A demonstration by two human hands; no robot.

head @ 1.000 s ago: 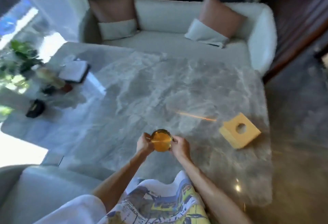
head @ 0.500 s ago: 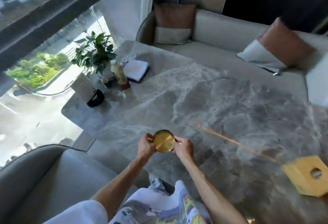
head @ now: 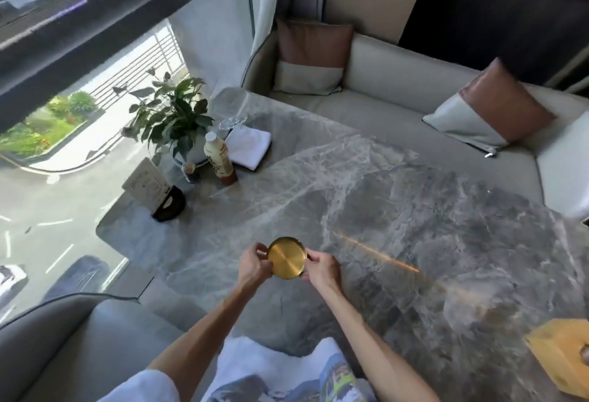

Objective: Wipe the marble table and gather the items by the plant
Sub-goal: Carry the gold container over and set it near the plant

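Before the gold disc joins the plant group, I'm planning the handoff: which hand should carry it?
Probably the left hand: with the right hand it holds the gold disc, and the plant stands on its side.

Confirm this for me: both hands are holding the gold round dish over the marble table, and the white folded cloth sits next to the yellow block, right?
Not quite. In the head view the white folded cloth lies beside the bottle near the plant, far from the yellow block. Both hands, left and right, do hold the gold round dish.

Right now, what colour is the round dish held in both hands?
Brushed gold dish, clearest in the head view.
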